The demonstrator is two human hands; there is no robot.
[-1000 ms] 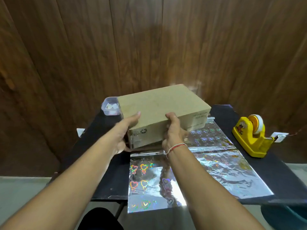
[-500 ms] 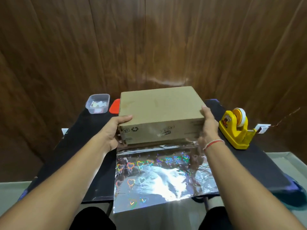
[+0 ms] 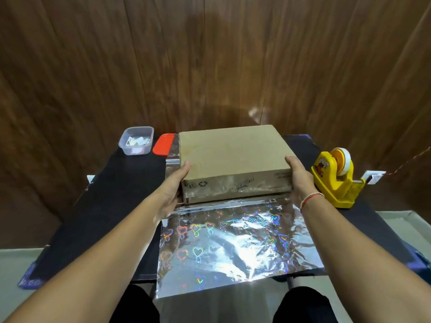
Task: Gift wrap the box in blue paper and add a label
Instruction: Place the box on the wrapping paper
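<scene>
- The holographic wrapping sheet (image 3: 235, 248), silver with rainbow heart outlines, lies flat on the black desk (image 3: 112, 206); its near end hangs over the desk's near edge, and its far end runs under the box
- The sheet is crinkled, with a fold line running across it just in front of the box
- The left hand (image 3: 173, 190) holds the box's near left corner: the thumb lies on the top face and the palm presses the left side, so its grip is curled round that corner; the other fingers are hidden beneath
- The right hand (image 3: 299, 180) holds the near right corner the same way, thumb up along the top edge and palm against the right side; a red and white thread band circles that wrist
- The cardboard box (image 3: 233, 157) sits mid-desk on the far half of the sheet, flat face up, its long axis running left to right along the desk; the printed near side, with recycling marks at its left end, faces the person
- Whether the box rests fully on the sheet or is held just above it cannot be told
- A yellow tape dispenser (image 3: 335, 183) stands near the desk's right edge, just beside the right hand
- At the far left corner stands a clear plastic tub (image 3: 136, 141) holding small paper pieces, with an orange lid (image 3: 163, 144) lying between it and the box
</scene>
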